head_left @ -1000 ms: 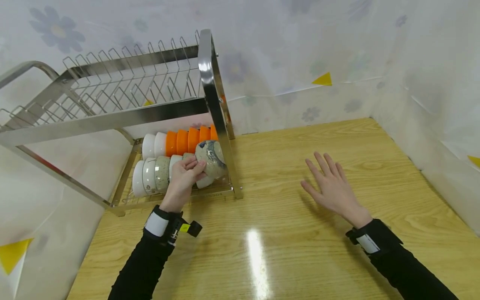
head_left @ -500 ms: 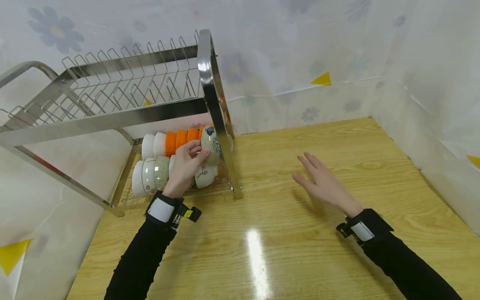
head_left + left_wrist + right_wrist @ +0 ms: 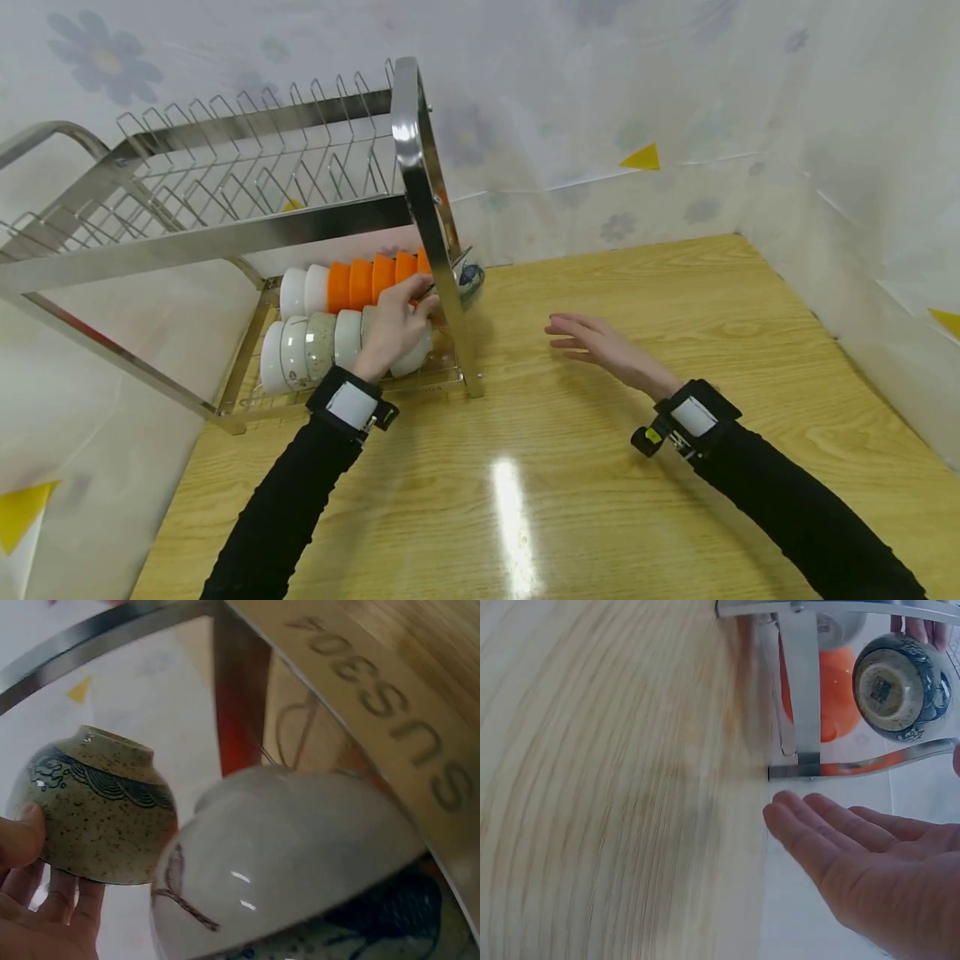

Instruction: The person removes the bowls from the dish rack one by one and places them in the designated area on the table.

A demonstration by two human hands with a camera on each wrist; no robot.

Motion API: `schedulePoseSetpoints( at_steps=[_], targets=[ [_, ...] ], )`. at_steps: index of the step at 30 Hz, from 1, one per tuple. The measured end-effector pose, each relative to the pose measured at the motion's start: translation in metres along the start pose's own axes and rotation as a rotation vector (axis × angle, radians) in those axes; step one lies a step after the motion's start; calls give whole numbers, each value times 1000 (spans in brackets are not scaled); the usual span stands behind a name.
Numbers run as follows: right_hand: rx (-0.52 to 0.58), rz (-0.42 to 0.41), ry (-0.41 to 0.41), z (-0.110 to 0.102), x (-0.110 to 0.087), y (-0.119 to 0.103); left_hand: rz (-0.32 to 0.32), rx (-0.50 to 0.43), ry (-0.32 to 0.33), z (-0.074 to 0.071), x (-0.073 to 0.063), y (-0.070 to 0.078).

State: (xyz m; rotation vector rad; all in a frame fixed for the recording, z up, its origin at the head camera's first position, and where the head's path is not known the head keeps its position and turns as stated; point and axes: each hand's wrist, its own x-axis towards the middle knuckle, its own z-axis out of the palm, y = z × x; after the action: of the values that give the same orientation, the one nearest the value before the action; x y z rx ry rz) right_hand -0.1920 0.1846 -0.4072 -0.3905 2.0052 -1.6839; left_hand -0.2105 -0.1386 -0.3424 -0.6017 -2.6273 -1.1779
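Observation:
My left hand (image 3: 396, 327) reaches inside the lower tier of the dish rack and grips a speckled grey-green bowl with a blue wave pattern (image 3: 105, 814) by its rim. In the head view the bowl (image 3: 471, 283) shows beyond the rack's right-hand post, partly hidden by it. Its round foot faces the right wrist camera. Close below that hand in the left wrist view is a white bowl with a brown twig design (image 3: 277, 859), lying on its side. My right hand (image 3: 603, 348) hovers over the table to the right of the rack, fingers extended, holding nothing.
The two-tier steel dish rack (image 3: 322, 225) stands at the left, with wire slots on top. Its lower tier holds a back row of white and orange bowls (image 3: 362, 283) and a front row of patterned bowls (image 3: 295, 354). Wooden table (image 3: 600, 500) extends right.
My left hand has carried the speckled bowl back and right, past the front row to the rack's right side. My right hand has moved left toward the rack, turning onto its edge.

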Motion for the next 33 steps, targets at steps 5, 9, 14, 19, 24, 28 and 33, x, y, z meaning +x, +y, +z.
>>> schedulePoseSetpoints(
  at_steps=[5,9,14,19,24,28,33],
  targets=[
    [228,74,-39,7,18,-10,212,114,-24,3,-1,-10],
    [401,116,-82,14,28,-21,372,266,-73,3,-2,-14],
    [622,158,-122,22,40,-32,456,392,-125,2,-5,-13],
    [682,191,-103,29,48,-37,492,476,-142,4,-6,-13],
    [670,202,-78,36,56,-41,518,520,-150,7,-7,-14],
    [679,212,-9,39,60,-42,526,502,-162,8,-8,-16],
    [679,230,75,40,61,-40,523,407,-183,9,-9,-19]
  ],
)
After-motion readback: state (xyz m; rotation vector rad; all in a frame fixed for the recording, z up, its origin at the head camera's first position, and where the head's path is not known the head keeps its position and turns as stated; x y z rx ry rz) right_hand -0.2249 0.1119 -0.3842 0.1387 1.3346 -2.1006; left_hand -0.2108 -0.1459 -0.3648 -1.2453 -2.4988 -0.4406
